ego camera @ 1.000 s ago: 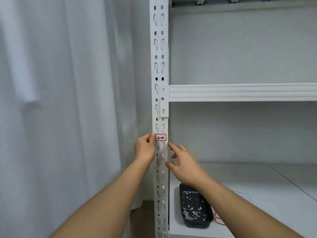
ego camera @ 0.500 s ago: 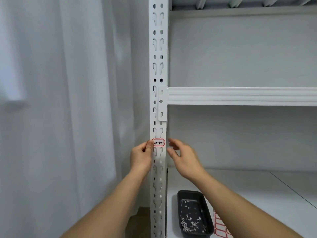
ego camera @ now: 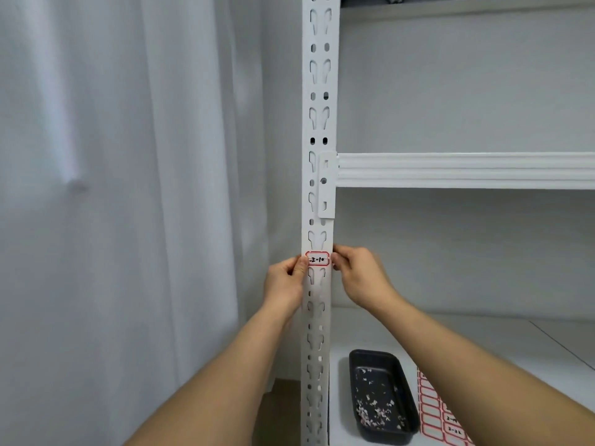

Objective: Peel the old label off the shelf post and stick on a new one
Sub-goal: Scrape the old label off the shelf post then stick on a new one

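A white slotted shelf post (ego camera: pixel 318 123) stands upright in the middle of the view. On its front sits a small red-bordered label (ego camera: pixel 317 259) with handwriting in black. My left hand (ego camera: pixel 285 281) grips the post from the left, and its thumb lies on the label's left edge. From the right, my right hand (ego camera: pixel 359 275) has its fingers curled, with the fingertips at the label's right edge. Whether any corner of the label is lifted cannot be seen.
A black tray (ego camera: pixel 381 397) with several paper scraps lies on the lower shelf (ego camera: pixel 483 342). A sheet of red-bordered labels (ego camera: pixel 438 410) lies right of it. A white shelf beam (ego camera: pixel 467 170) crosses above my hands. A pale curtain (ego camera: pixel 128 188) hangs left.
My right hand has risen from below the label and closed in on its right edge, fingers curling. My left hand has stayed at the label's left edge.
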